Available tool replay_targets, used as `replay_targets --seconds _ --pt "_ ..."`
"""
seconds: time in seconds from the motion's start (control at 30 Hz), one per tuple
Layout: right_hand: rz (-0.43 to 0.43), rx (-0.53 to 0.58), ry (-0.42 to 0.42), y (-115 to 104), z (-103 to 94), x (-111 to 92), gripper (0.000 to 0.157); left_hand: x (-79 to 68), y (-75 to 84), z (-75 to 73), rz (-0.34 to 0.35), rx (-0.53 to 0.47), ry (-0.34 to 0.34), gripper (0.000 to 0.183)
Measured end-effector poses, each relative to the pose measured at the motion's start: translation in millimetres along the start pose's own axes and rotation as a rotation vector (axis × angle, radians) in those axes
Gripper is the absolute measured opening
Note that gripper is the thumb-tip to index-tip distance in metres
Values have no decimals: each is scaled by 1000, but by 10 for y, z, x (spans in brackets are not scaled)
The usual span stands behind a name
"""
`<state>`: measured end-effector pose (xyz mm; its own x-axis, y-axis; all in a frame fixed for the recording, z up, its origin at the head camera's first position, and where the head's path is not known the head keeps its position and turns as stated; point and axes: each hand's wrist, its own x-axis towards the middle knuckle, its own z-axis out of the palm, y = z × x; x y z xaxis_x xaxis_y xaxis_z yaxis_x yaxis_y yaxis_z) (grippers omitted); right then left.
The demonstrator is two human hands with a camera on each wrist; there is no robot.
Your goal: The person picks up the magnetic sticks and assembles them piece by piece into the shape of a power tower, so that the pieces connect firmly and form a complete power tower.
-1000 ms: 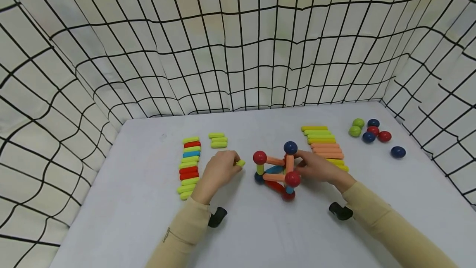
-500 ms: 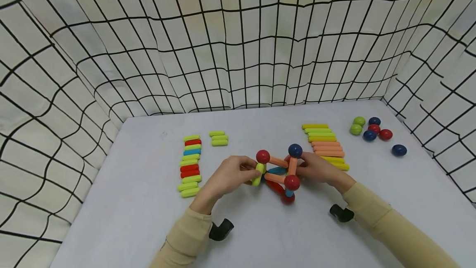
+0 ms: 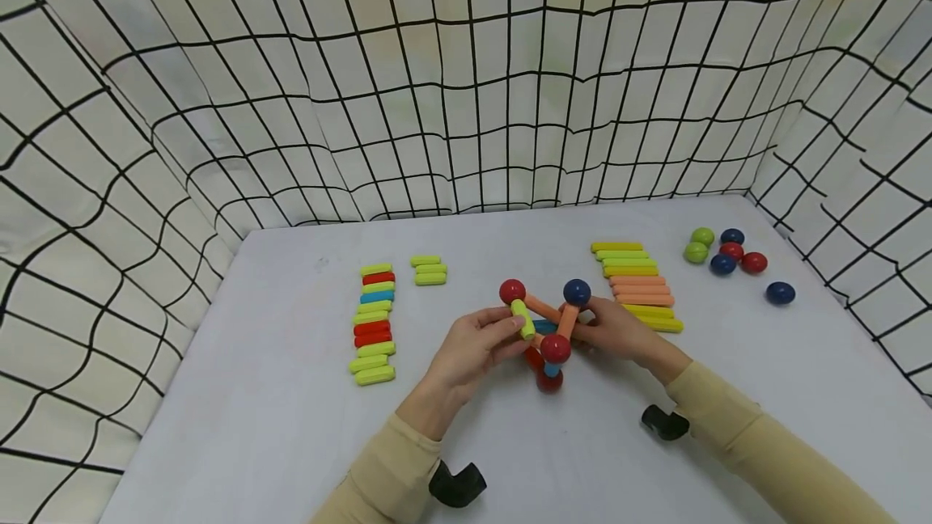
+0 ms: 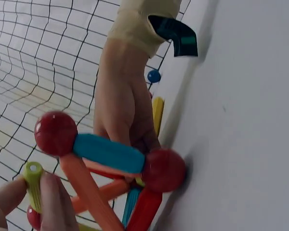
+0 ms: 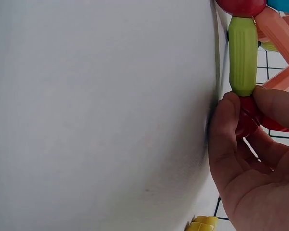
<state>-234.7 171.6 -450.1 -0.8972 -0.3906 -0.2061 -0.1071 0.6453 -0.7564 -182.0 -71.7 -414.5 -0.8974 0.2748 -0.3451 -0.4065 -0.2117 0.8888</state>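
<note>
My left hand (image 3: 466, 350) pinches a short light-green rod (image 3: 523, 320) between thumb and fingers. One end of that rod (image 4: 33, 185) meets or overlaps a red ball (image 3: 513, 291) at the upper left corner of a ball-and-rod frame; whether they are joined I cannot tell. Orange, blue, red and green rods link red and dark blue balls in this frame (image 3: 556, 348), which stands on the table. At its right side, my right hand (image 3: 619, 330) grips a low red ball (image 5: 245, 122) beneath an upright green rod (image 5: 243, 57).
On the left lie a column of short rods (image 3: 374, 318) and a small group of green ones (image 3: 429, 269). Longer yellow, green and orange rods (image 3: 641, 289) lie back right, past them several loose balls (image 3: 723, 264). Black netting (image 3: 473, 87) surrounds the white table (image 3: 277, 427).
My left hand has carried the light-green rod rightward to the frame and turned it against the upper left red ball. The frame has tilted or turned slightly; my right hand keeps its place.
</note>
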Motion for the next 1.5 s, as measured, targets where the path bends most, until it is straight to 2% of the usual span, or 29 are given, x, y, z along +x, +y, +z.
replay_targets --seconds 0.27,0.43,0.77,0.93,1.07,1.23,1.37,1.5 --pt "25 5 -10 -1 8 7 40 23 -55 108 48 -58 74 41" --pt "29 19 -25 -17 3 8 39 23 -68 131 60 -20 90 41" --pt "14 41 -34 -20 4 -12 39 10 -66 147 10 51 53 41" --pt "18 21 -52 -45 -20 -48 47 -1 -49 148 -8 55 38 40" --pt "-23 -66 -43 -148 -110 -179 47 2 -47 142 -9 54 35 39" --pt "-74 -206 52 -326 -274 -408 32 19 -55 121 -5 58 19 40" --pt "-161 -186 28 -413 -300 -558 19 28 -50 106 -7 66 14 41" --pt "-242 -122 -13 -459 -187 -639 22 30 -43 98 -12 66 9 41"
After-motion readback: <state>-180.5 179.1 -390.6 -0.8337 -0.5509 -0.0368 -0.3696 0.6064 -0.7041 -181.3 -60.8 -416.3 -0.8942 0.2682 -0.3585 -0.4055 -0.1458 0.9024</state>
